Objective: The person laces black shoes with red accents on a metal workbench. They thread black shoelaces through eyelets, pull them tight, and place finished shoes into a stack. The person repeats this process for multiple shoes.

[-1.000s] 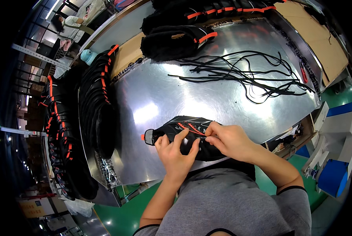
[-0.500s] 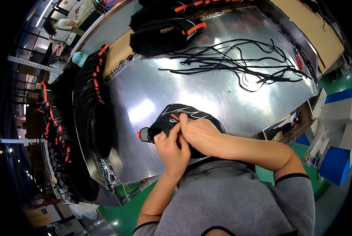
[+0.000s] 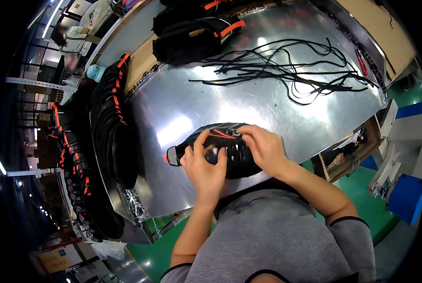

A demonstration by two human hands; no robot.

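A black shoe upper with red and grey trim lies on its side on the metal tabletop, close in front of me. Its grey heel loop, with an orange tab, points left. My left hand holds it near the opening, index finger on the far side and thumb by the row of lace slits. At the far edge of the lacing area, the curled thumb and index of my right hand pinch the upper. Whether a lace end is between those fingertips cannot be made out. Beyond the shoe lies a loose tangle of black laces.
Black uppers with orange tabs stand in a long row at left, with another row beyond. More black uppers sit at the far edge. A red-handled tool lies far right. A person is at far left.
My right hand has moved right, away from my left, along the shoe's far edge. The left thumb has spread from its fingers, and the lace slits now show.
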